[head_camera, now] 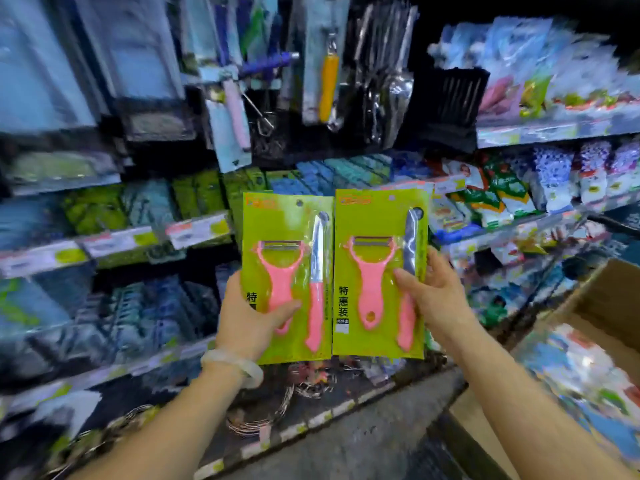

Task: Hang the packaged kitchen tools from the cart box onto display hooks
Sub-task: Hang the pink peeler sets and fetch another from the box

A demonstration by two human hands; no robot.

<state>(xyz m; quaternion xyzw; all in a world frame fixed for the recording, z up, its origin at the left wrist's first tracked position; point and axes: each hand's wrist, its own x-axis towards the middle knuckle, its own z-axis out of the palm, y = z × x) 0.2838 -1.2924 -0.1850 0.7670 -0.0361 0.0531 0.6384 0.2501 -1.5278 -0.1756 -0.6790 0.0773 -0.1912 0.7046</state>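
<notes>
I hold two matching green cards side by side in front of the shelves, each packing a pink peeler and a pink-handled knife. My left hand (pixel 251 320) grips the left peeler pack (pixel 287 237) by its lower left edge, thumb across the peeler handle. My right hand (pixel 433 292) grips the right peeler pack (pixel 377 216) at its right edge, thumb on the front. Both cards stand upright with their hang holes at the top. The cardboard cart box (pixel 609 306) sits at the lower right with several colourful packs inside.
Packaged utensils hang on hooks (pixel 329 81) above and behind the cards. Shelves of packed goods (pixel 540 181) run left and right with price labels (pixel 197 230) on their edges. Wire items (pixel 263 417) lie on the bottom shelf. The image is blurred.
</notes>
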